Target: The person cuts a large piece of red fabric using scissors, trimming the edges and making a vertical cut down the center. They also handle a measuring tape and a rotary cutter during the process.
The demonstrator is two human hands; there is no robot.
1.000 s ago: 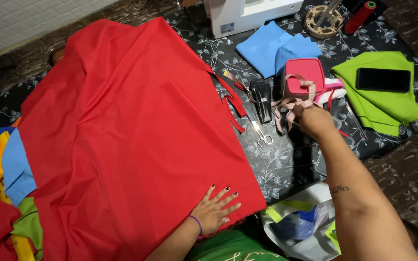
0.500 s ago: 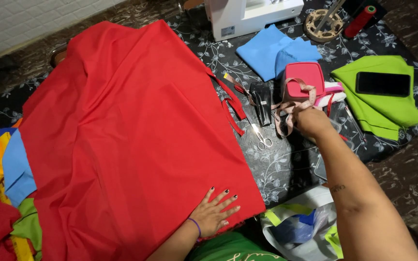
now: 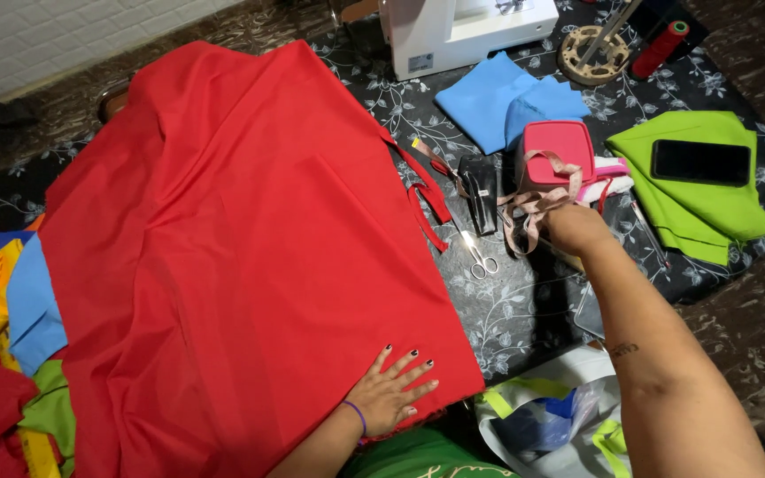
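Note:
A large red cloth (image 3: 250, 257) lies spread over the dark flowered table (image 3: 524, 310). My left hand (image 3: 396, 389) rests flat on its near corner, fingers spread. My right hand (image 3: 568, 221) is closed on a bundle of pinkish tape (image 3: 529, 208), a measuring tape by its look, held just in front of a pink plastic box (image 3: 560, 150). Small silver scissors (image 3: 478, 257) lie on the table left of that hand, next to a black case (image 3: 480, 181) and loose red strips (image 3: 427, 190).
A white sewing machine (image 3: 462, 31) stands at the back. Blue cloth (image 3: 506, 106), green cloth (image 3: 701, 195) with a black phone (image 3: 699, 162), a red thread spool (image 3: 660, 49) and a wooden holder (image 3: 591, 53) surround it. A plastic bag (image 3: 551, 416) of scraps sits near me; coloured fabrics (image 3: 2, 301) pile left.
My right hand has drawn slightly toward me with the tape. My left hand stays flat on the red cloth.

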